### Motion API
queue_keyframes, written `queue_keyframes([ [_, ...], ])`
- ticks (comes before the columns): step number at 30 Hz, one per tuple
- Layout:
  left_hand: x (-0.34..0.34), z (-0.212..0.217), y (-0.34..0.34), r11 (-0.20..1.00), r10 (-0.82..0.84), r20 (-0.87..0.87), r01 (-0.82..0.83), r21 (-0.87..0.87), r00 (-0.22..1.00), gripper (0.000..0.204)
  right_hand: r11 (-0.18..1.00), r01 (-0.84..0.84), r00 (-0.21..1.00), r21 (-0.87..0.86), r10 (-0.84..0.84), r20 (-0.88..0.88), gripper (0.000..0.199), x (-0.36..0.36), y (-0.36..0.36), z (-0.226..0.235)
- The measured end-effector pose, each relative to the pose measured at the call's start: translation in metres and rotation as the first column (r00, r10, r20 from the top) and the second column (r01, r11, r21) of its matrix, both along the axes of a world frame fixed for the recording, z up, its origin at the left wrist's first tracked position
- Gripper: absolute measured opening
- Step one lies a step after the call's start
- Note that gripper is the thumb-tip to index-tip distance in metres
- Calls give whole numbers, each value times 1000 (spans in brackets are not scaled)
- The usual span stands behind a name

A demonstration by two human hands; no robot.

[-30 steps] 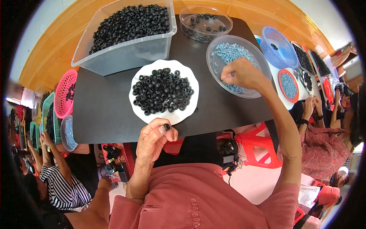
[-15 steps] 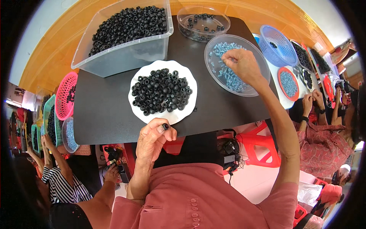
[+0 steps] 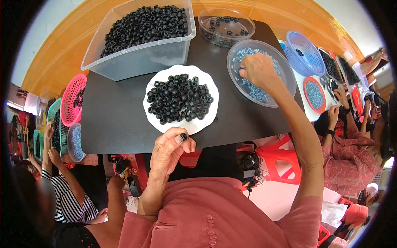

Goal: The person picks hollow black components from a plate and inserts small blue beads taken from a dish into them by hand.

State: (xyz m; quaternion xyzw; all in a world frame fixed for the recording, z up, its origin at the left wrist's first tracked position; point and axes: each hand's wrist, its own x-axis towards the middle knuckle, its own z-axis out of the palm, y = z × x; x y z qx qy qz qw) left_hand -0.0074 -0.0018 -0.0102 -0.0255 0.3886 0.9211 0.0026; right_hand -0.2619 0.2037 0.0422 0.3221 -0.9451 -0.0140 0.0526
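Observation:
My left hand (image 3: pixel 168 149), in front of the table's near edge, pinches a small black ring-shaped part (image 3: pixel 184 136) between thumb and fingers. Beyond it, a white scalloped plate (image 3: pixel 211 120) bears a heap of black hollow parts (image 3: pixel 180 98) of the same look. My right hand (image 3: pixel 260 71) reaches over a round clear dish (image 3: pixel 285 93) holding many small bluish transparent pieces (image 3: pixel 257 91). Its fingers are curled together and point down at the pieces; whatever lies between the fingertips is hidden.
A large clear bin (image 3: pixel 136 62) full of black parts stands at the back left of the dark table (image 3: pixel 113 120). Behind the dish is a round clear container (image 3: pixel 226 27) with some black parts. People work at both sides, near a pink basket (image 3: pixel 68 105) and a blue basket (image 3: pixel 305 53).
My right hand has turned knuckles-up and its fingers have dipped toward the bluish pieces. The left hand keeps its pinch on the black part. The whole view has shifted slightly.

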Motion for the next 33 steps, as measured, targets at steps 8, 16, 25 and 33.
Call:
queue_keyframes([
  [8,0,0,-1,1000,-3,1,3,8,1000,21,989,127,990,-77,-131,-48,8,10,-8,-5],
  [16,1,0,0,1000,-4,-17,3,-9,1000,21,959,-11,971,-282,-58,-233,8,16,1,-16],
  [25,0,-4,-2,998,-38,-26,39,42,999,20,532,105,763,-840,499,411,14,114,-37,11],
  [33,2,-2,1,998,-30,-2,30,49,1000,22,558,-31,673,-829,624,396,11,153,-56,21],
])
